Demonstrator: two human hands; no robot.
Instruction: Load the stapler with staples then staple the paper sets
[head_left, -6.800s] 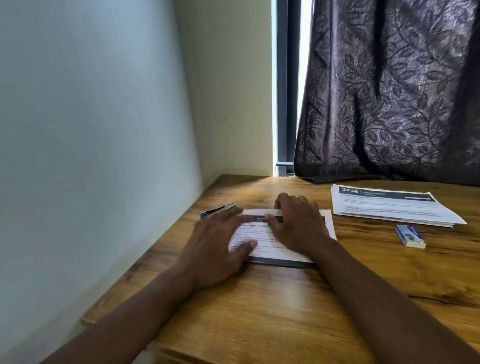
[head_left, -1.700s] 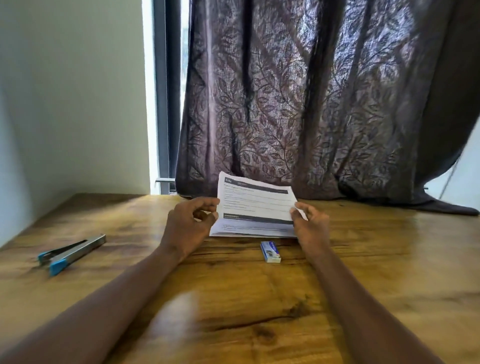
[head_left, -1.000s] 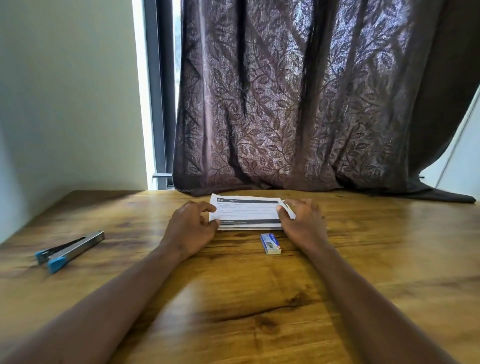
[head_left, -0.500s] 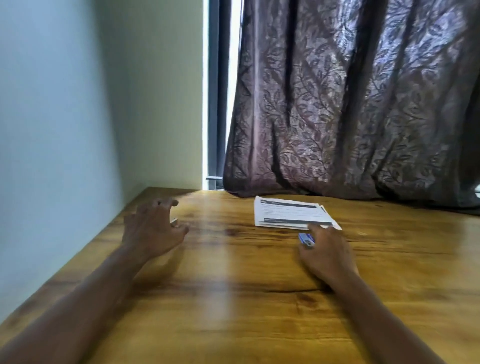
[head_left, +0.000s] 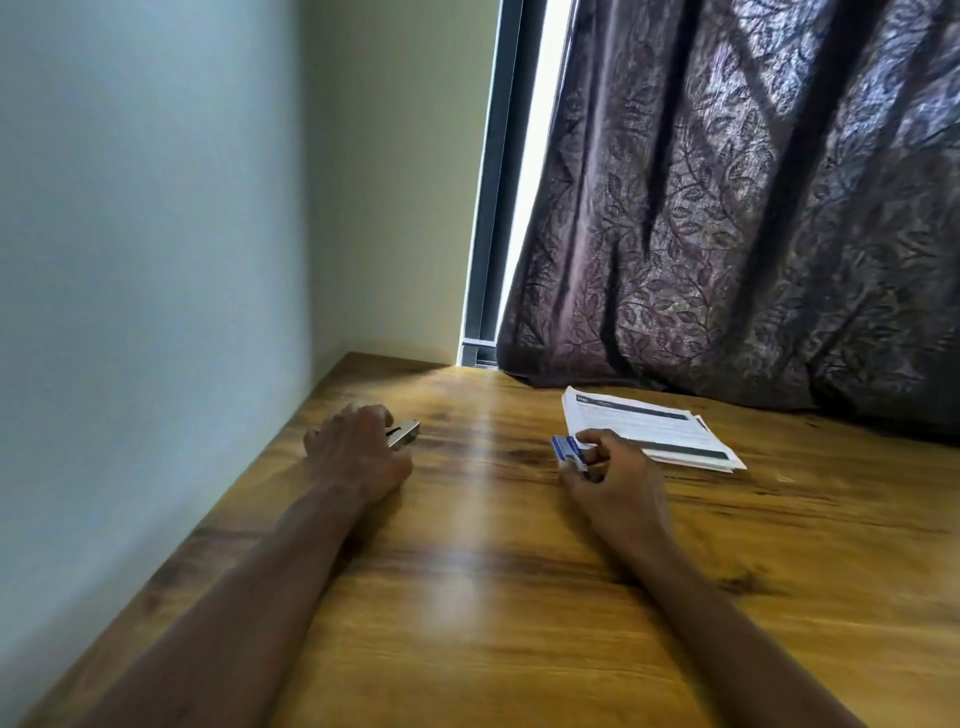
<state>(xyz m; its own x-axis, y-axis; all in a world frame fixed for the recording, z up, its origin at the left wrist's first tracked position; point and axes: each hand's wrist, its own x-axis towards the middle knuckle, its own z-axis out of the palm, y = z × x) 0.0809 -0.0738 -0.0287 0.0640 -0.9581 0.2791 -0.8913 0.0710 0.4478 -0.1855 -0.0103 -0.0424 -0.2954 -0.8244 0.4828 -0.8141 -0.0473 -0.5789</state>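
The wooden table lies nearest, its grain glossy, with a pale streak of reflected light down the middle. Farther along on its left side, close to the wall, the left hand rests on the tabletop with its fingers curled over the stapler. Only the stapler's silver metal end pokes out past the knuckles, its two arms slightly apart. On the right, the right hand pinches a small blue staple box between thumb and curled fingers — whether the box touches the wood or sits just off it, I cannot tell. Just beyond that hand the stack of printed paper sets lies flat on the table, its sheets slightly fanned at the right edge. Behind it hangs a dark leaf-patterned curtain, its hem meeting the table — and left of it stand a dark window frame and the pale wall.
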